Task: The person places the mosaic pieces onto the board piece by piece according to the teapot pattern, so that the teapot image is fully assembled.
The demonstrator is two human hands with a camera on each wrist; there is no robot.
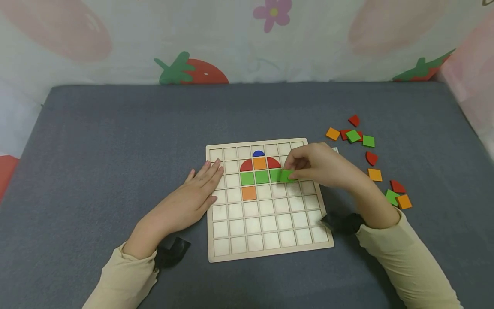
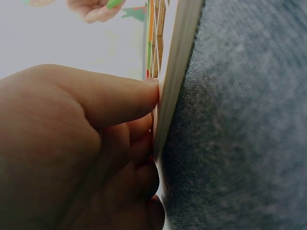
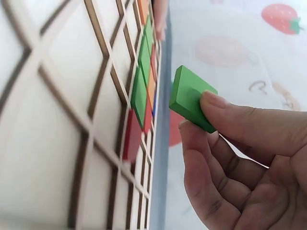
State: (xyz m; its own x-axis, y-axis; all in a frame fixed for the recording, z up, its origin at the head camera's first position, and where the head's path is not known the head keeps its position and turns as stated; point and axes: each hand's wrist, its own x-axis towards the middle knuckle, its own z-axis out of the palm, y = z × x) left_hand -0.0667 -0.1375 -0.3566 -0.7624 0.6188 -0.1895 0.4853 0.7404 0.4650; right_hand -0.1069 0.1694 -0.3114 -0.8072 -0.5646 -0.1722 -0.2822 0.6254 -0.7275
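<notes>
To lower the green tile (image 3: 189, 96) well into a cell of the board (image 1: 270, 252), I would advise to turn its sides parallel with the wooden strips, keep it flat, and let go only after it sits fully; the row of green tiles (image 1: 261, 177) should not be pushed. The right hand (image 1: 320, 165) pinches this tile between thumb and forefinger, tilted and apart from the board, over its upper right part. The left hand (image 1: 193, 193) has its fingers stretched and rests on the board's left edge, which in my judgement helps to steady it. Loose pieces (image 1: 372, 158) lie on the bench (image 1: 115, 120), beyond the board's right edge.
</notes>
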